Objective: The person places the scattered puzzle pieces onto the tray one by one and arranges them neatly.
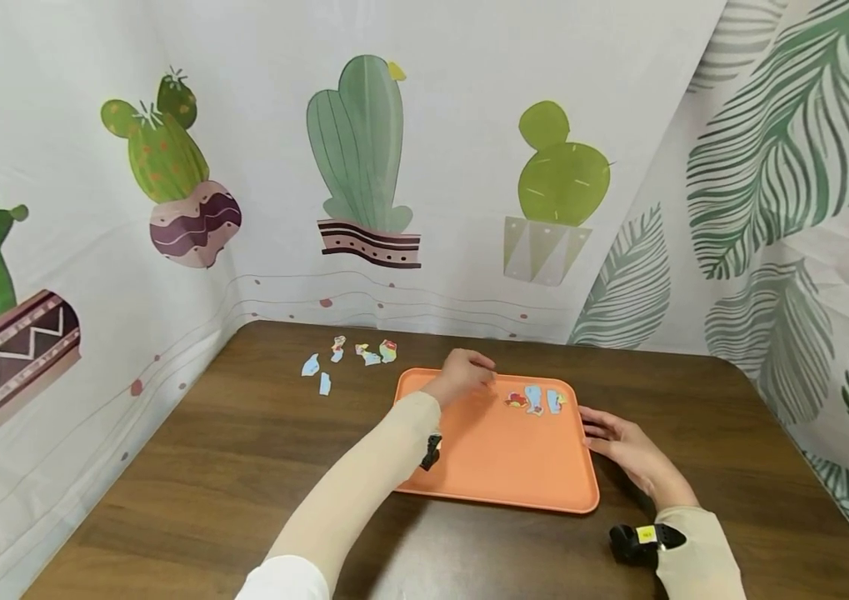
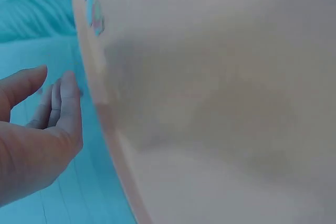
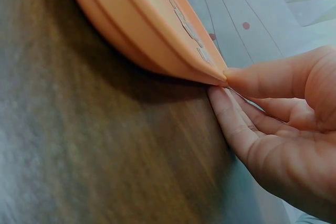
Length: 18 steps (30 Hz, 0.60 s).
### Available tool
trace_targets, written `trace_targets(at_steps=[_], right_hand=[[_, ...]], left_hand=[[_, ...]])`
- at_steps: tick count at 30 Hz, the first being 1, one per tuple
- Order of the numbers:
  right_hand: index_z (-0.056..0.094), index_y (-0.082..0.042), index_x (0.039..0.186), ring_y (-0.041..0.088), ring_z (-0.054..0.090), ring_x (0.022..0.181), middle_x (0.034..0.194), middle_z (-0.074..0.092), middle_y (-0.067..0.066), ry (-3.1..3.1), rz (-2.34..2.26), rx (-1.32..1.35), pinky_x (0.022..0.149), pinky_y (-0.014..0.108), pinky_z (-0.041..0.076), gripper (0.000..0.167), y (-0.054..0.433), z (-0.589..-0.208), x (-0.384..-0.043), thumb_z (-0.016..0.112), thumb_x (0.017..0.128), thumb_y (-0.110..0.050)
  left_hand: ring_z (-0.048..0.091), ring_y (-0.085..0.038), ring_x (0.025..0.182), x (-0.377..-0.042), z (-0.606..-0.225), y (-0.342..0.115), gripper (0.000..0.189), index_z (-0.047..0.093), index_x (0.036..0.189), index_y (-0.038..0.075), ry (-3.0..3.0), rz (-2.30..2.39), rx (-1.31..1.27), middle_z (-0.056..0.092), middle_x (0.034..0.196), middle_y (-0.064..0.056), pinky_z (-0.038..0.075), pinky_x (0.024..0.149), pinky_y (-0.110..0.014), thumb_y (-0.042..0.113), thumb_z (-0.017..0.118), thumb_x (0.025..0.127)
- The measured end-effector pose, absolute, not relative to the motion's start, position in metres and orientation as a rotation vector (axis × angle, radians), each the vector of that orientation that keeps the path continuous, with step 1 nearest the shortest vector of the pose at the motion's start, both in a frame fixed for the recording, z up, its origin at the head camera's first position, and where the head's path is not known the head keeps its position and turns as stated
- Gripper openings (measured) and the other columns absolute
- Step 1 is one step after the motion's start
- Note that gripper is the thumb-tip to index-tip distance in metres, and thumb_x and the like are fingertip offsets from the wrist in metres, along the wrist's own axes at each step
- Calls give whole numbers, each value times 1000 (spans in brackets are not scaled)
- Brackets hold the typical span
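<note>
An orange tray (image 1: pixel 506 467) lies on the brown table, with three small printed, irregularly shaped flat pieces near its far right corner: a red and yellow one (image 1: pixel 516 400), a light blue one (image 1: pixel 533 397) and another light blue one (image 1: pixel 553 402). My right hand (image 1: pixel 622 446) pinches the tray's right rim; in the right wrist view the thumb (image 3: pixel 268 80) is on the edge and the fingertips are beneath it. Above the tray's far side, my left hand (image 1: pixel 464 375) holds nothing. Its fingers (image 2: pixel 69 103) are loosely bent, with the thumb apart from them.
Left of the tray, several similar pieces lie scattered on the table (image 1: pixel 244 442), among them a blue one (image 1: pixel 310 365), a narrow blue one (image 1: pixel 325 383) and a multicoloured one (image 1: pixel 388 351). A cloth (image 1: pixel 461 167) printed with cacti hangs behind the table.
</note>
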State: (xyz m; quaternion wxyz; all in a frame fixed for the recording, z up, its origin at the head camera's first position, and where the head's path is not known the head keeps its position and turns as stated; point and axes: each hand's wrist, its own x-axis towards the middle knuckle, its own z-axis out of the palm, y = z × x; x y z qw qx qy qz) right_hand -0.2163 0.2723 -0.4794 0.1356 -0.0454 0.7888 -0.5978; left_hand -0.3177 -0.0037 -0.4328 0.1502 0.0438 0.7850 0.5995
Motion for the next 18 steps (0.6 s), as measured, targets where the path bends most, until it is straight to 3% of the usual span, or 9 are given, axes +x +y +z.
trace_targets(at_steps=[6, 12, 18], right_hand=[[27, 7, 148, 43, 39, 130, 142, 38, 32, 2277, -1758, -141, 91, 24, 51, 62, 273, -481, -217, 58, 95, -5], [27, 6, 148, 42, 39, 130, 142, 38, 32, 2277, -1746, -146, 92, 26, 51, 63, 273, -482, -217, 59, 95, -7], [26, 7, 148, 42, 44, 127, 142, 36, 33, 2290, -1727, -141, 93, 28, 51, 64, 274, -480, -216, 59, 96, -8]], left_hand=[[64, -37, 101, -328, -431, -45, 32, 61, 120, -9, 2231, 1862, 131, 67, 108, -20, 52, 92, -46, 1, 65, 90], [59, -43, 108, -334, -431, -104, 29, 61, 118, -9, 2257, 1955, 0, 64, 111, -23, 52, 93, -46, -1, 63, 90], [59, -41, 110, -332, -432, -169, 34, 55, 124, -15, 2347, 1987, -64, 57, 120, -30, 51, 95, -45, -3, 58, 93]])
